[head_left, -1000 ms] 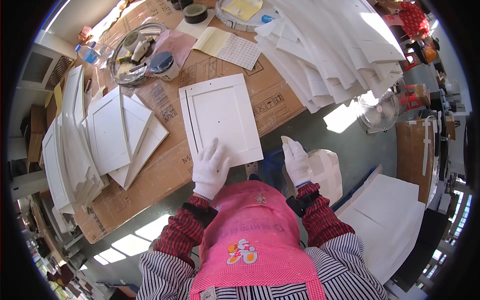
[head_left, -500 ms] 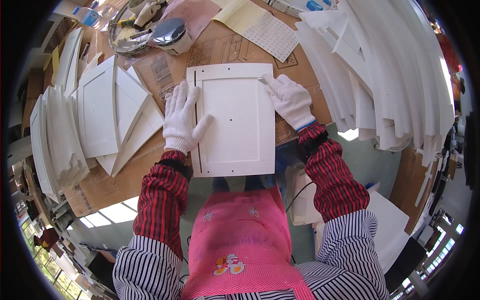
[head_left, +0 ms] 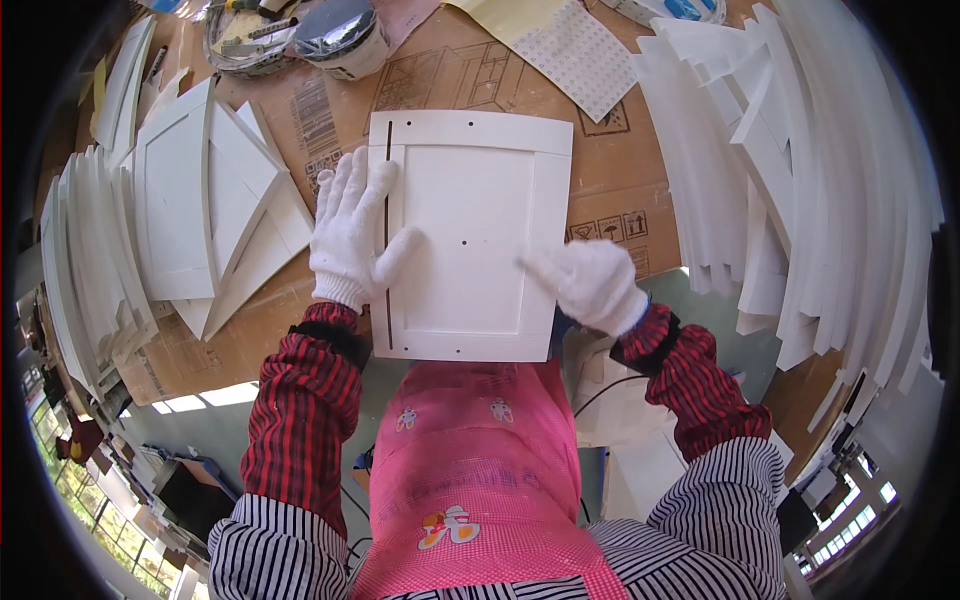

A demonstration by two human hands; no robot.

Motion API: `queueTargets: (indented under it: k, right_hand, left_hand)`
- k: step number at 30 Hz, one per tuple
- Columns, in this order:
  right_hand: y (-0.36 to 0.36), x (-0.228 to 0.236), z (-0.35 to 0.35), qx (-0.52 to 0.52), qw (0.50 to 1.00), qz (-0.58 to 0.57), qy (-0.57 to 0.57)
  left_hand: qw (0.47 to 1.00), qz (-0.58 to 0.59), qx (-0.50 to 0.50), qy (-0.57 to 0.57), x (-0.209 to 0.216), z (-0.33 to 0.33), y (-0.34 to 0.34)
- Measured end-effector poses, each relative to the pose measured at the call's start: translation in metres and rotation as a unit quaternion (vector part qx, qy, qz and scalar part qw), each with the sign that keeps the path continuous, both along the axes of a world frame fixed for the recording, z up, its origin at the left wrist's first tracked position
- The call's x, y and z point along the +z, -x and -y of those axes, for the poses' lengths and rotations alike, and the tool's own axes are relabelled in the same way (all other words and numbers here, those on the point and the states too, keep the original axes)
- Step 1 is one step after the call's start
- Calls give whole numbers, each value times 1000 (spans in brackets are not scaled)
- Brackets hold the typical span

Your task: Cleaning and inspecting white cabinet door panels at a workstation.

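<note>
A white framed panel (head_left: 465, 290) lies at the near edge of the cardboard-covered table. It has a dark groove down its left side and a few small holes. My left hand (head_left: 352, 230), in a white knit glove, rests flat and open over its left edge, thumb spread across the groove. At the panel's lower right is my right hand (head_left: 600, 285), gloved the same way and a little blurred. Its fingers reach inward over the panel's right border, with nothing seen in them; whether the tips touch the surface is unclear.
Several white panels (head_left: 180, 200) lie stacked on the left, and a tall pile of white panels (head_left: 850, 200) fills the right. Toward the back are a lidded tub (head_left: 345, 40), a tray of tools (head_left: 250, 45) and a patterned sheet (head_left: 575, 60). Cardboard (head_left: 440, 90) covers the table.
My right hand has slid from the panel's upper right corner down to its lower right side. My left hand stays on the left edge. The whole view has shifted slightly.
</note>
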State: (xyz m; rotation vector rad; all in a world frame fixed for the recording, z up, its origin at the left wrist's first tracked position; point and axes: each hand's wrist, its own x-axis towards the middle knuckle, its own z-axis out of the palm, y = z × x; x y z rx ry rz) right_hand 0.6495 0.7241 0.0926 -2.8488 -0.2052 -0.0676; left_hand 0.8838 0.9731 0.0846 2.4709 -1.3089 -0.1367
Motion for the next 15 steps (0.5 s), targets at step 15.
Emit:
queueTargets:
  k: [15]
  right_hand:
    - [-54, -9, 42, -160, 982, 87, 52]
  left_hand:
    - [1000, 6, 5, 4, -3, 2, 1]
